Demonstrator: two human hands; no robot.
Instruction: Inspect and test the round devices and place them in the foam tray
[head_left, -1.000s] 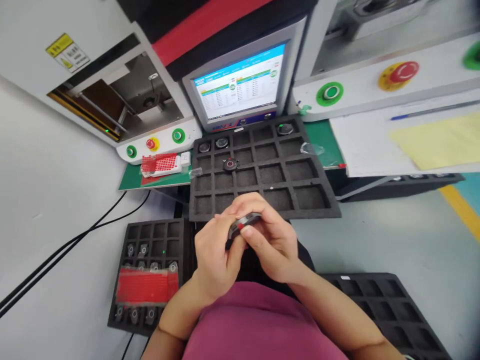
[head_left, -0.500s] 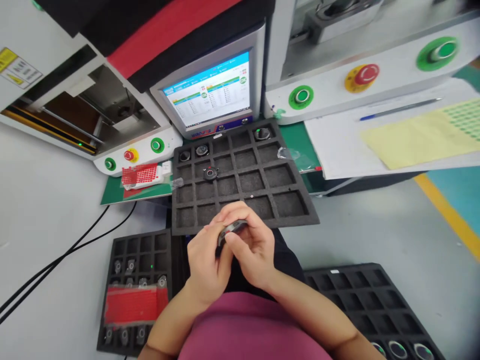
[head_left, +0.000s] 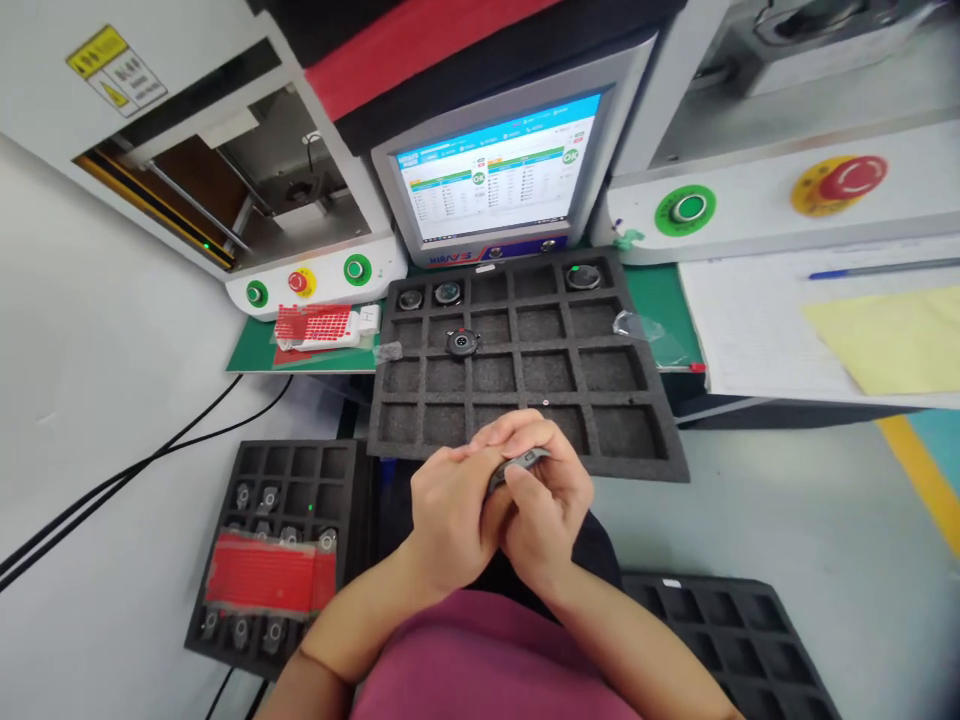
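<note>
Both my hands meet in front of my body, just over the near edge of the black foam tray [head_left: 491,388]. Between them is a dark watch case [head_left: 517,468], turned edge-on. My left hand [head_left: 454,510] wraps round its left side. The fingers of my right hand [head_left: 547,490] curl over its far side, the thumb pressing on the near edge. The tray holds several watch pieces: one face down [head_left: 463,342] across a compartment divider, two round ones at the back left, and one [head_left: 583,277] with a green dot at the back right.
Behind the tray stands a monitor [head_left: 502,175] between two machines with green and red buttons. At lower left, a second foam tray [head_left: 345,520] carries watches and red sheets [head_left: 262,573]. Another tray [head_left: 720,610] is at lower right. Papers [head_left: 750,340] and a pen [head_left: 877,270] lie right.
The view has shifted, so the tray and machines appear displaced. My hands still grip the watch case together, and its edge now shows more level between my fingers.
</note>
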